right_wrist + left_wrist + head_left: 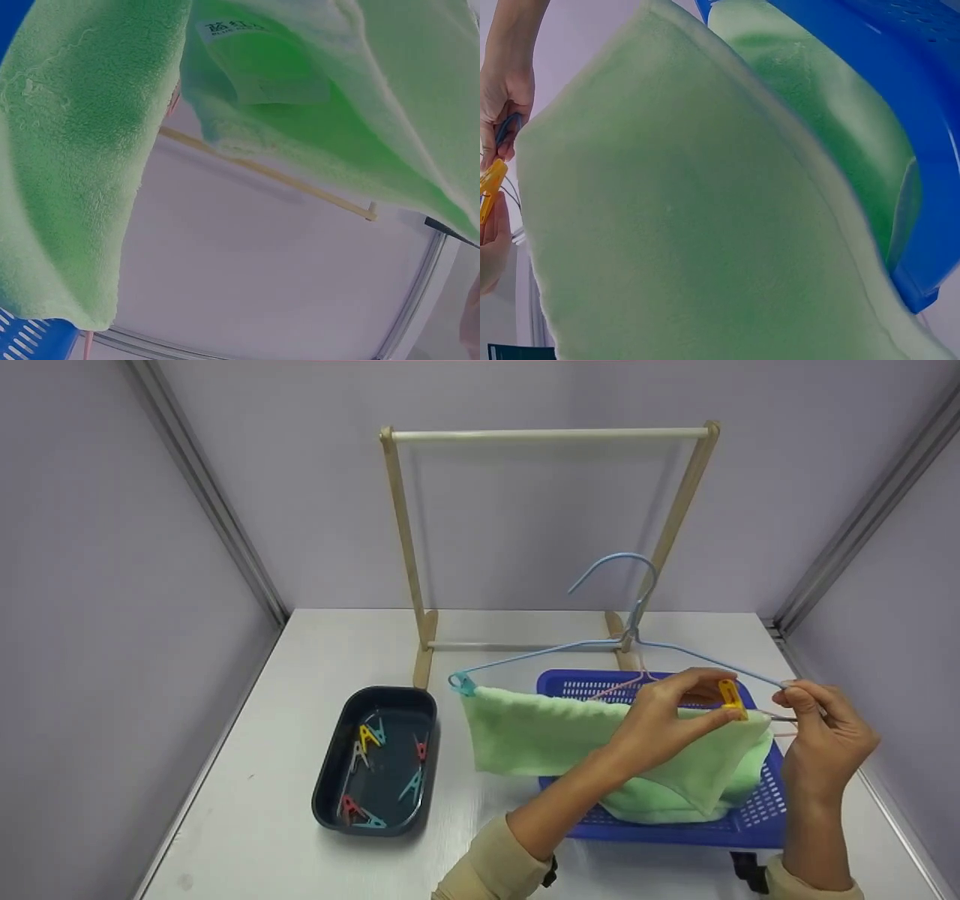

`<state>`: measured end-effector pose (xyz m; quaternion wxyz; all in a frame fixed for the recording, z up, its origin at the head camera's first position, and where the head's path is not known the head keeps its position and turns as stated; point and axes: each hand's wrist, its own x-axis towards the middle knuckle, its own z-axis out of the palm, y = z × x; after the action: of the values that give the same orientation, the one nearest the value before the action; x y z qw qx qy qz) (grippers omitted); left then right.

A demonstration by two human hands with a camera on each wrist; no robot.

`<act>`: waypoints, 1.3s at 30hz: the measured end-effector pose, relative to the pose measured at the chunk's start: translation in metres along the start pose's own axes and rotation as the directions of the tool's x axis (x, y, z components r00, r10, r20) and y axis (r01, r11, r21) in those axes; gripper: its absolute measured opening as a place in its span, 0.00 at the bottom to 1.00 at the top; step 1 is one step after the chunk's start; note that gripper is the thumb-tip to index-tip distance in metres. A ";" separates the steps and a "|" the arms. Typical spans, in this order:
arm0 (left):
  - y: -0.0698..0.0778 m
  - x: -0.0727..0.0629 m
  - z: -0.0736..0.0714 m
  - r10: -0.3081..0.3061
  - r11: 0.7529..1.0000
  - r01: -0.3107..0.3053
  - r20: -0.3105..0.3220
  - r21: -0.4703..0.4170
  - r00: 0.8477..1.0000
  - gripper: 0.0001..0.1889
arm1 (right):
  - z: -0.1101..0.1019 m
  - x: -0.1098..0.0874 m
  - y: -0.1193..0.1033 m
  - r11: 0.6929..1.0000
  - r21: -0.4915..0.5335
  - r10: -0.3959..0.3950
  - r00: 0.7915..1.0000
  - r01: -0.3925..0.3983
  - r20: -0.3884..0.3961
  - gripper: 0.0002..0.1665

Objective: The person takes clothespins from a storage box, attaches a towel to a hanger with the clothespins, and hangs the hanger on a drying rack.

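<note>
Head view has the green cloth [555,727] strung along the blue hanger [634,634], held up over the bench [247,780] and partly above the blue basket [675,841]. Left hand [660,720] is pinching a yellow clip [730,699] at the cloth's right corner; can't tell if the clip has bitten onto the hanger yet. Right hand [829,727] grips the hanger's right end. A teal clip [463,684] sits at the far left corner.

Handling-wise, I'd guess the cloth is light, soft and floppy, not slippery, zero worry about breaking. I'd take it by the top edge near a corner; the thin hanger looks stiff enough to steady by its end.

Edges: the basket rim is right under the droopy bit, so snagging seems possible, and the right wall is close to the right hand. Roomier side is left, between basket and dark tray [322,780], plus the gap under the rack's [551,435] bar.
</note>
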<state>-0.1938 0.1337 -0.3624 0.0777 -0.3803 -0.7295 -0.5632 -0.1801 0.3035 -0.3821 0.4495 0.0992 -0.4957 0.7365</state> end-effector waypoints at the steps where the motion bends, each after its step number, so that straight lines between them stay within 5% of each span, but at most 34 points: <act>1: 0.000 0.000 -0.001 0.001 1.000 -0.001 -0.005 0.003 1.000 0.19 | 0.001 0.000 0.000 1.000 0.006 0.005 1.000 -0.005 -0.003 0.09; 23: -0.002 0.001 -0.032 -0.023 0.997 0.017 -0.089 -0.069 0.996 0.18 | 0.029 0.002 0.020 0.996 0.092 0.008 1.000 -0.010 0.020 0.14; 39: -0.011 -0.001 -0.052 -0.083 0.991 0.064 -0.172 -0.118 0.982 0.18 | 0.056 0.001 0.035 1.000 0.020 0.000 0.992 -0.002 0.123 0.04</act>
<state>-0.2161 0.0866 -0.3530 0.0998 -0.3054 -0.7008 -0.6370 -0.2245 0.2548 -0.3766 0.4167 0.1488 -0.5150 0.7342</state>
